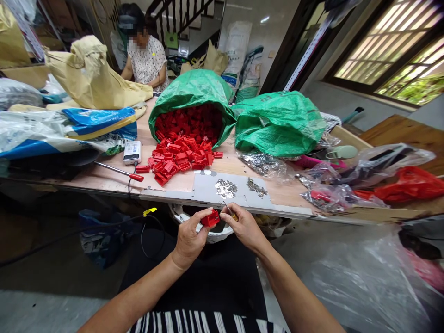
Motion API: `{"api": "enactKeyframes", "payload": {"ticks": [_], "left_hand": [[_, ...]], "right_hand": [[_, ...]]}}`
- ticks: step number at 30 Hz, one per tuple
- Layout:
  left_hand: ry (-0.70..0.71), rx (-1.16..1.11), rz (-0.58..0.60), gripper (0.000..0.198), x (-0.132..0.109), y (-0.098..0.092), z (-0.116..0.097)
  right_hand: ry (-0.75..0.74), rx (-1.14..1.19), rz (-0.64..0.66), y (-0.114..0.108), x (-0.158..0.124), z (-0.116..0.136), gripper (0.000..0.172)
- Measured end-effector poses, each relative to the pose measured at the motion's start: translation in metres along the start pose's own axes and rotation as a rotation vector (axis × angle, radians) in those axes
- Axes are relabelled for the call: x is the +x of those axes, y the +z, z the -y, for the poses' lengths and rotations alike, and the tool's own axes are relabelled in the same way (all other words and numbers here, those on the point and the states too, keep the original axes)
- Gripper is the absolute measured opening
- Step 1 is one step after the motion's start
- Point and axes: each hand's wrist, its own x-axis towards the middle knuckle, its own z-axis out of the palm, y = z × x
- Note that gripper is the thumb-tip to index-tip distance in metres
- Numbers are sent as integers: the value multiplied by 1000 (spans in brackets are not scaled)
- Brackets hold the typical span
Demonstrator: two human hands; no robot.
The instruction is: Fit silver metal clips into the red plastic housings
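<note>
My left hand [191, 238] grips a small red plastic housing [210, 218], its hollow side facing right, just in front of the table edge. Close to it on the right, my right hand [245, 227] is closed around a thin pointed tool [235, 216] with a yellowish handle. The tool's slim shaft points up and left; its exact kind is unclear. On a grey sheet [204, 187] at the table edge lie a pile of small shiny metal pieces [226, 188] and a pile of darker metal pieces [256, 187]. Beyond them, many red housings [176, 157] spill from a green sack [194, 85].
A second green sack [277, 122] stands to the right, near plastic bags [326, 194] and a red bag [412, 187]. At left lie a red-handled screwdriver [135, 176] and a white power bank [132, 152]. A white-rimmed container [220, 237] sits below my hands. Another person [149, 60] sits across the table.
</note>
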Motion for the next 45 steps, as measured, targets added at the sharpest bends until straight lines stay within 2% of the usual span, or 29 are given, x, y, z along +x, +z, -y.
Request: {"api": "enactKeyframes", "payload": {"ticks": [14,17,22,29,33,35,37,38,40,42,43,45], "left_hand": [[-69,-72,98,29,-5,5,0],[-114,-130,114,28,-8,6,1],[-182,-244,154,30,-9,5,2],[-216,-324,211,28,-2,-3,7],[-304,-507,223,28,2,-3,9],[-406,-640,209,29,5,-1,11],[-523,-745,130,31,7,2,14],[-573,-780,73,32,8,4,15],[-646,-831,-35,32,9,5,17],[-699,-880,-64,33,10,4,17],[-722,-908,-55,33,11,3,16],[-763,-965,-28,33,12,1,14]], "right_hand": [[20,56,102,10,-3,-13,17],[68,203,140,10,-4,-15,23],[215,576,330,9,-6,-16,39],[303,788,377,9,-8,-14,46],[346,848,373,13,-11,-15,51],[332,806,391,12,-9,-15,49],[278,659,373,7,-3,-16,43],[232,539,309,3,2,-18,39],[131,222,74,-7,15,-25,28],[81,-116,-169,-19,30,-36,17],[83,-240,-225,-24,37,-41,13],[91,-387,-244,-31,48,-52,11]]}}
